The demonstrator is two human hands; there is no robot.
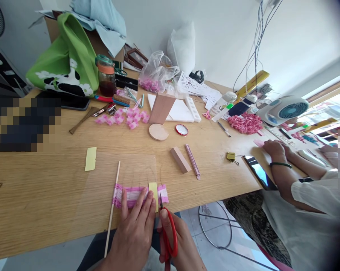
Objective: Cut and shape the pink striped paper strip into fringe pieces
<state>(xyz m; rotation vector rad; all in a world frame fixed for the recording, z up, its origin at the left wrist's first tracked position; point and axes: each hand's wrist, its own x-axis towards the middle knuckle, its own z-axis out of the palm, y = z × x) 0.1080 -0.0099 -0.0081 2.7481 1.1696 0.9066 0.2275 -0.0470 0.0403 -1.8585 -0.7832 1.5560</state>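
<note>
Pink-and-white strip (130,192) lies near the front edge of the wooden table (40,210), on a clear sheet (96,195). Thin wooden stick (111,220) at its left end, running past the table edge. Yellow paper strip (153,190) lies across it toward the right end; a short pink-and-white section shows beyond.

Left hand (137,226): palm down, fingers extended and slightly spread, reaching forward from the near edge. It presses on the strip, fingertips beside the yellow paper — clenched on nothing.

Right hand (181,233): just beside the left, grasping the red-handled scissors (174,229), thumb uppermost at the handle. Blades point away from the body, tips over the strip just right of the yellow paper. Blade gap — cannot tell.

Beyond the hands: rectangular wooden block (180,159) beside a slim pink tool (192,162); farther back, a round wooden disc (158,132) and a red-rimmed round item (181,130). Loose yellow paper piece (90,159) lies to the left. Behind: pink fabric pieces (133,117), a jar of dark liquid (106,81) and a green bag (68,56). At right, another person's forearm (279,169) rests by a dark phone-like device (258,171).
</note>
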